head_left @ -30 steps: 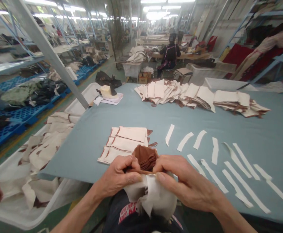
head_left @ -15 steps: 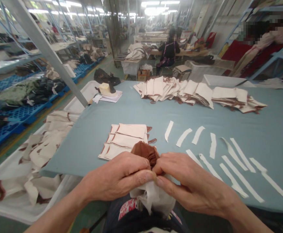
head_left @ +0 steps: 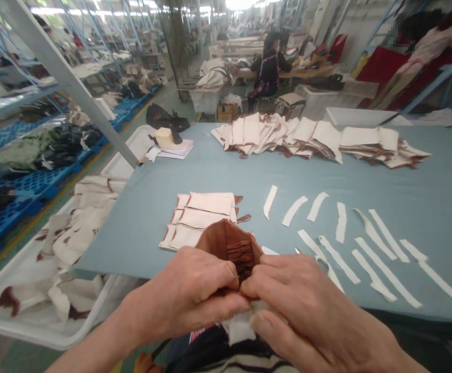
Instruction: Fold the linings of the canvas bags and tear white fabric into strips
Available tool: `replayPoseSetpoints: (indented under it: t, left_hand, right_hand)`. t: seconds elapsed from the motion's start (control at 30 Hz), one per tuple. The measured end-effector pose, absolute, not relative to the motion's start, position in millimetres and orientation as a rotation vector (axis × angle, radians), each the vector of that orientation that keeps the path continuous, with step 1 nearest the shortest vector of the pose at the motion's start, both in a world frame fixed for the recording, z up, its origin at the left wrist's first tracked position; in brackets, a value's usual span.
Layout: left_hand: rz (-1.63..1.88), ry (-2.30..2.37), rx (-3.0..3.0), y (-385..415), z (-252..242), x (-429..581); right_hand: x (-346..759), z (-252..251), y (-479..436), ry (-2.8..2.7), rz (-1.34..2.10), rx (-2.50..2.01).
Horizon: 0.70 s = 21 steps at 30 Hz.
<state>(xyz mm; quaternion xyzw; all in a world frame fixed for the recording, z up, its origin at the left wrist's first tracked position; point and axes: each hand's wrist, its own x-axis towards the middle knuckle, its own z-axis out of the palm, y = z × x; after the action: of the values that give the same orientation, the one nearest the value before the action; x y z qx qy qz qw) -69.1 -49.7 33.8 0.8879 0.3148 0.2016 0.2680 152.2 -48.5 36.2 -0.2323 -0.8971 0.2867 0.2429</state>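
A brown fabric piece (head_left: 220, 239) with a gathered, pleated inside is held open-mouthed at the table's near edge. My left hand (head_left: 194, 290) pinches its near rim from the left, and my right hand (head_left: 291, 300) grips the same rim from the right, the fingertips nearly touching. White cloth (head_left: 241, 327) hangs below the fingers, partly hidden by them. Just beyond lie flat cream pieces with brown edging (head_left: 206, 220), laid in overlapping rows. White strips (head_left: 340, 223) are spread over the table to the right.
The blue-green table (head_left: 132, 228) bears a long heap of cream and brown pieces (head_left: 299, 135) at the back. A white bin (head_left: 50, 339) of cloth stands at the left, under a slanting metal post (head_left: 74, 88). A person (head_left: 269, 67) sits at a farther table.
The brown piece has opened wider, showing more of its pleats. Both hands have shifted slightly on its rim, and less white cloth shows below them. The view has tilted a little.
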Motion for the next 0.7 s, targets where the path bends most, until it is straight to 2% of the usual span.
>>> replayPoseSetpoints:
  t: [0.1, 0.2, 0.43, 0.7]
  left_hand:
    - [0.518, 0.928, 2.452, -54.5, 34.8, -67.6]
    - [0.614, 0.964, 2.373, -63.8, 29.5, -66.2]
    - [0.842, 0.782, 1.667, -73.1, 13.6, -64.0]
    - [1.123, 0.812, 1.375, -75.4, -7.0, -58.7]
  right_hand:
    - [148.6, 32.5, -49.8, -2.455, 0.747, -0.637]
    - [143.7, 23.4, -47.8, -2.339, 0.855, -0.646]
    - [118.2, -12.2, -43.4, -1.803, 1.595, -0.570]
    - [95.0, -46.8, -45.6, -1.463, 1.676, -0.668]
